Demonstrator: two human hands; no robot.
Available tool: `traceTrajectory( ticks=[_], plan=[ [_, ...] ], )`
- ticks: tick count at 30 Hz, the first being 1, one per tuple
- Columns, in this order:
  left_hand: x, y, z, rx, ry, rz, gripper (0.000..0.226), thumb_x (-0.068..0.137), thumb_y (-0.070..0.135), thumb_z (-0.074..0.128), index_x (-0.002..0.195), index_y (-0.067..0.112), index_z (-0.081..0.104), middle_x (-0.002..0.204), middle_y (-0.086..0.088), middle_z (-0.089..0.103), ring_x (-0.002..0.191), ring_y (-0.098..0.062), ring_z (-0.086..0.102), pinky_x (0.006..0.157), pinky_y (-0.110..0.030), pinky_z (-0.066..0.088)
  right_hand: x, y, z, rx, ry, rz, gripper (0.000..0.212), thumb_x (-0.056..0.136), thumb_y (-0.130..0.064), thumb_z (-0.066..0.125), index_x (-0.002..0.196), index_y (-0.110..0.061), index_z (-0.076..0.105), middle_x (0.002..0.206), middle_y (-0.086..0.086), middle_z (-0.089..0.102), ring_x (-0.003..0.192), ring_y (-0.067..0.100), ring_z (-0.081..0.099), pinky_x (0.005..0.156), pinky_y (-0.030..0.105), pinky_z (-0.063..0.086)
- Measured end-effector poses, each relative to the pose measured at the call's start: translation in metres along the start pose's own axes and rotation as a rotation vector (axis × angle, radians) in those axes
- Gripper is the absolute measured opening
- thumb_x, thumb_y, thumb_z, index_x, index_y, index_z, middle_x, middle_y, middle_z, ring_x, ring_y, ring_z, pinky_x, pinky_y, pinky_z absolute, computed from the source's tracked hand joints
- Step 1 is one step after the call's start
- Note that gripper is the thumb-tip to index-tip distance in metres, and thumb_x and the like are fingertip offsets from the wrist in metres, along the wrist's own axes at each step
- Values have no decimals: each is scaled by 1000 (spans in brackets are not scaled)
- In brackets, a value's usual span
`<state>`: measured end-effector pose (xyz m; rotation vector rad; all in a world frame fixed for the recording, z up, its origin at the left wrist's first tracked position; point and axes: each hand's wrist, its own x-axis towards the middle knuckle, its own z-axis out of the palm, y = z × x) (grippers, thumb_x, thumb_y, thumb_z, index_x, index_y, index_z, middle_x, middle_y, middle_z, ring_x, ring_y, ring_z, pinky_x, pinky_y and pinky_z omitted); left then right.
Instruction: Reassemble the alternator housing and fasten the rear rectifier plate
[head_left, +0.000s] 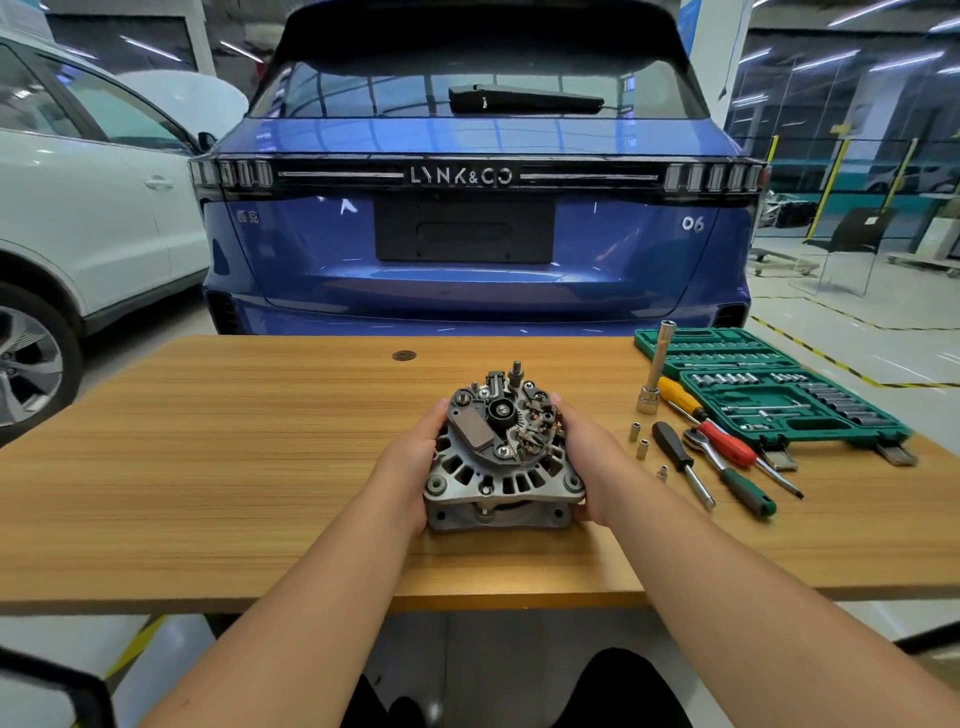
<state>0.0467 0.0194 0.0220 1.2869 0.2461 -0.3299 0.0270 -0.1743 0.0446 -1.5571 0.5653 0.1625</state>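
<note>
Both forearms reach forward over the wooden tabletop (208, 467). The left hand (410, 467) and right hand (587, 457) cup opposite sides of the grey cast-metal alternator (501, 457), fingers curled round its housing. It sits near the tabletop's middle, shaft axis roughly upright, rear rectifier plate (509, 421) facing up. To its right lie three small sockets (642, 448), one standing chrome extension bar (655, 369), three screwdrivers (680, 460), one ratchet (727, 467) and one open green socket case (769, 384).

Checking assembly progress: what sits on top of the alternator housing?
The rear rectifier plate with its terminal stud lies atop the alternator housing. Both hands flank it; whatever lies beneath the plate is covered.
</note>
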Motion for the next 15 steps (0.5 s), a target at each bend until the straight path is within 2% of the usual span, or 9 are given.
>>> traceTrajectory(
  ticks=[7,12,15],
  plan=[
    [-11,3,3,17,27,5,81,78,70,69,140,20,58,145,-15,55,136,-40,48,115,-60,34,-7,0,1,5,-8,-14,96,75,-85,54,144,-18,52,142,11,58,132,36,51,114,57,35],
    [-10,4,2,15,7,9,79,78,70,69,139,20,59,142,-16,57,132,-41,52,112,-59,39,-5,0,0,13,-32,-13,97,73,-85,54,144,-19,52,140,12,60,131,36,52,114,59,36],
    [-17,3,3,-11,6,8,72,82,66,68,133,17,62,131,-17,65,118,-40,63,104,-58,48,-9,2,0,-4,36,-32,92,79,-82,52,143,-16,52,138,14,59,129,37,53,113,55,37]
  ],
)
